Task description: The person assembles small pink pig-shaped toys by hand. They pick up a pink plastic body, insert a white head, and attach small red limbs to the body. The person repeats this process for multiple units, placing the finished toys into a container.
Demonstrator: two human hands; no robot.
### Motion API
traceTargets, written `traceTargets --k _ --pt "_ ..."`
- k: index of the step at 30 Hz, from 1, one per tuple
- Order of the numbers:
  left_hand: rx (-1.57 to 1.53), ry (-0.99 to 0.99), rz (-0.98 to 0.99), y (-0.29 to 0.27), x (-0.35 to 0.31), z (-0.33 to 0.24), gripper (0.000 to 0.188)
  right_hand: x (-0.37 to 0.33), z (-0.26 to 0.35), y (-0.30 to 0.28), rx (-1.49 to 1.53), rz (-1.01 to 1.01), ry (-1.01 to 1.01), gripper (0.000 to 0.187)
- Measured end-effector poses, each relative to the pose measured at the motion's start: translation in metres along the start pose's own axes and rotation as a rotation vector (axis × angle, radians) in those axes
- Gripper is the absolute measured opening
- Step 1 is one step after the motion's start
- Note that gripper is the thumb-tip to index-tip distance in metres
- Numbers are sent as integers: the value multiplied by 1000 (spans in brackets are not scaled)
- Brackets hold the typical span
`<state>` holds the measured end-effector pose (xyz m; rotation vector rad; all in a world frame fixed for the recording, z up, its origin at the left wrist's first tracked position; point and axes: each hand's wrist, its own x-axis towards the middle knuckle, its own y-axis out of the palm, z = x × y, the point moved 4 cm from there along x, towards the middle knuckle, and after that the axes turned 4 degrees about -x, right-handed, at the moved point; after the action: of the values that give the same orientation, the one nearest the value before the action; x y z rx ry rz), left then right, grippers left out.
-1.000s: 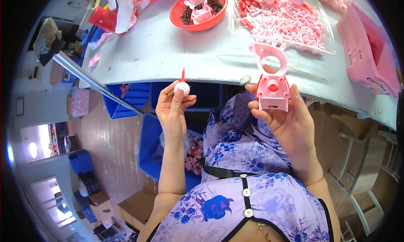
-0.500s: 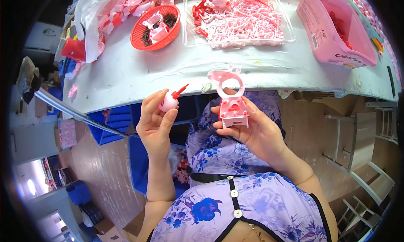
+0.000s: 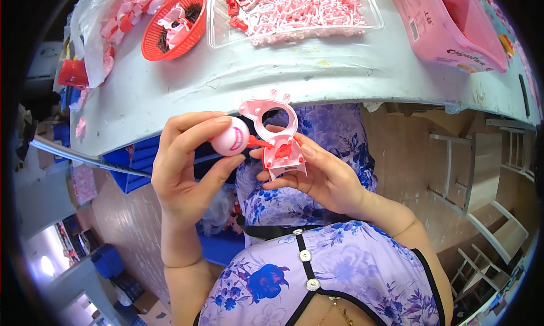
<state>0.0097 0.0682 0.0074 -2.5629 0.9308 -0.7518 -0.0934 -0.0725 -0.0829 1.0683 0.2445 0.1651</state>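
Between the thumb and fingers of my left hand (image 3: 184, 164) is a pale pink ball (image 3: 231, 140) with darker pink marks. Its thin red stem (image 3: 260, 143) points right, and the tip overlaps the upper body of a pink plastic toy shell (image 3: 286, 160); whether it touches I cannot tell. My right hand (image 3: 334, 181) grips that shell from behind and the side, thumb on its right edge. The shell is animal-shaped, with an open ring for a head, two small ears on top and red pieces inside the body. Both hands are just off the table's near edge, above my lap.
On the white table (image 3: 226, 79) stand a red basket (image 3: 148, 42) with dark and pink pieces, a clear tray (image 3: 300, 32) of small pink and red parts, and a pink bin (image 3: 422, 28). A plastic bag (image 3: 88, 42) lies left. Blue crates (image 3: 136, 159) sit below; chairs (image 3: 484, 178) stand right.
My left hand has brought the ball right, up against the shell, turning its stem from up-right to pointing right. The whole view has shifted, and the table things sit higher and further left.
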Motion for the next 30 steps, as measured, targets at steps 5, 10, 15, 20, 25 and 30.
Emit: traceTargets --k 5,10,15,20,25,30 --pt "211 47 180 7 18 -18 49 -3 -1 0 -10 39 -15 53" --pt "159 11 230 12 22 -17 50 -4 -2 0 -64 35 4 54" --pt "100 -59 225 14 23 -12 55 -4 -1 -1 -88 -1 22 56" --pt "65 -84 193 15 20 -4 54 -2 0 1 -113 -20 8 59" --pt "121 -40 236 15 24 -2 45 -3 -1 1 -100 -30 -5 57" --pt "104 -32 222 15 26 -1 42 -3 -4 -3 -81 8 -5 54"
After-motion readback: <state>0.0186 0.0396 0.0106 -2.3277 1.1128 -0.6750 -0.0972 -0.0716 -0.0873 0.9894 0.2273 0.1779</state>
